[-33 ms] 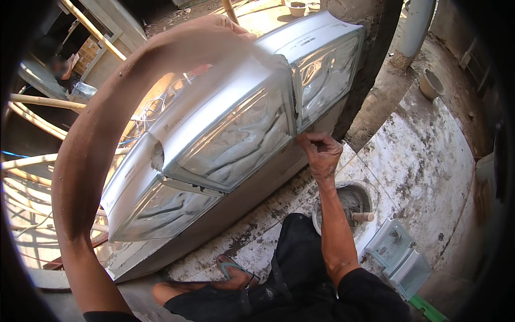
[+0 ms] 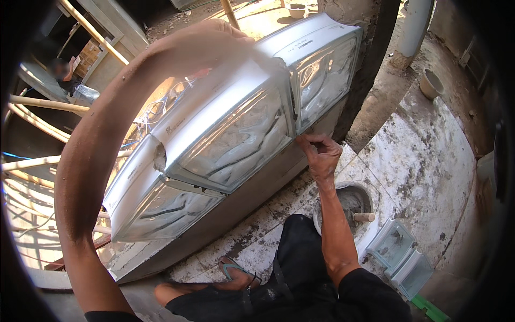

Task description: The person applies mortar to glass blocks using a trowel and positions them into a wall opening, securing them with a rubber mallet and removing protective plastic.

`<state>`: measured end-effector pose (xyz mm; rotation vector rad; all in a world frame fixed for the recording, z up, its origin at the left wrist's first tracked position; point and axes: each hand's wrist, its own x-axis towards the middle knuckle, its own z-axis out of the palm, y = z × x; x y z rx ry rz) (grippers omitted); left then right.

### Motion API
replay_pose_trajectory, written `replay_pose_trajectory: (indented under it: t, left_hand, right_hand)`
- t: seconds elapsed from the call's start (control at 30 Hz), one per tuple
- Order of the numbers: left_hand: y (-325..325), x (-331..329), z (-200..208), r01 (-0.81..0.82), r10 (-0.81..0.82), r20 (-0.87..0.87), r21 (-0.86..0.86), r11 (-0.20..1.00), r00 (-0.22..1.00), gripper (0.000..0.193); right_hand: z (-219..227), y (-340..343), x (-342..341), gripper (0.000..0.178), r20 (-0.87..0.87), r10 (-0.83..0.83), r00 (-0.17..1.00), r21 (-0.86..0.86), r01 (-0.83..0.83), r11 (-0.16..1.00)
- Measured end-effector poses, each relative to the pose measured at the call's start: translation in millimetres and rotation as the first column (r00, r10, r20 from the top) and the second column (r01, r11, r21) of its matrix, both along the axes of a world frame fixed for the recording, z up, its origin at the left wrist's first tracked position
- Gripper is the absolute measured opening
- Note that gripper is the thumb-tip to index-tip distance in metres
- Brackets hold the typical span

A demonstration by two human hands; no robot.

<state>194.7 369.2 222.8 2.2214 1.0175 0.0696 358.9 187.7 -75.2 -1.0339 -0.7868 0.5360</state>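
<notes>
Three glass blocks stand in a row along a low ledge: a left block point(image 2: 170, 212), a middle block point(image 2: 236, 137) and a right block point(image 2: 325, 72). They have wavy clear faces and whitish edges, with narrow joints between them. My left arm arches over the row, and my left hand point(image 2: 222, 31) is beyond the top of the middle block, its fingers hidden and smeared. At the bottom corner of the middle block, beside the right-hand joint, my right hand point(image 2: 322, 154) is closed in a pinch; what lies between its fingertips, if anything, is too small to make out.
Below my right forearm sits a bucket point(image 2: 370, 199) of grey mortar with a wooden handle point(image 2: 364, 217) sticking out. Two loose glass blocks point(image 2: 399, 257) lie at the lower right by a green strip point(image 2: 429, 309). Bamboo poles point(image 2: 51, 103) cross the left side; a person point(image 2: 67, 75) is beyond.
</notes>
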Motion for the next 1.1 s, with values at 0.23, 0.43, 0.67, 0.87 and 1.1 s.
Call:
replay_pose_trajectory:
  t: [0.23, 0.43, 0.67, 0.87, 1.1]
  left_hand:
    - [-12, 5, 4, -0.044, 0.046, 0.048, -0.043, 0.998, 0.998, 0.037]
    - [-62, -55, 53, -0.003, 0.274, -0.334, 0.630, 0.776, 0.902, 0.055]
    - [-210, -231, 45, -0.816, 0.782, 0.272, 0.344, 0.465, 0.560, 0.063]
    - [-315, -294, -90, -0.818, 0.740, 0.531, -0.142, 0.558, 0.413, 0.047]
    - [-319, -252, -129, -0.742, 0.699, 0.655, -0.309, 0.594, 0.287, 0.031]
  right_hand:
    - [5, -1, 2, 0.012, 0.141, -0.097, 0.985, 0.028, 0.094, 0.995]
    - [9, -2, 0, 0.013, 0.164, -0.046, 0.985, 0.023, 0.043, 0.999]
    - [19, -9, 5, 0.013, 0.148, -0.051, 0.988, 0.027, 0.047, 0.999]
    - [10, -6, -7, 0.013, 0.197, -0.001, 0.980, 0.008, 0.000, 1.000]
    - [0, 2, 8, 0.014, 0.087, 0.043, 0.995, 0.037, -0.046, 0.998]
